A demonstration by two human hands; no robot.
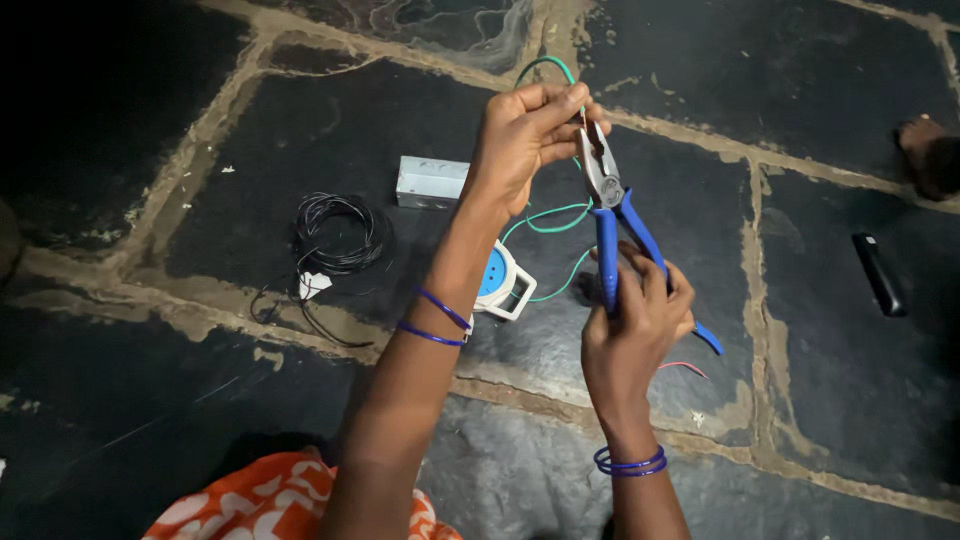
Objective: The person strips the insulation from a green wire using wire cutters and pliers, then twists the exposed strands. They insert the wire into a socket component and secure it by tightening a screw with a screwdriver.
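Left hand (520,140) pinches the green wire (545,215) between thumb and fingertips, up by the pliers' nose. Right hand (635,320) is closed round the blue-handled pliers (612,215), jaws at the wire just beside my left fingers. Below the wire lie a white-and-blue socket (500,282), a grey metal box (430,182) and a black wire coil (335,235).

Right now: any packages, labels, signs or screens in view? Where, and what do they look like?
Small white tag: on the black wire coil, floor left of the left hand; roughly triangular.
Dark slim device: on the floor, far right; whether it has a screen cannot be told.
No packages or signs.
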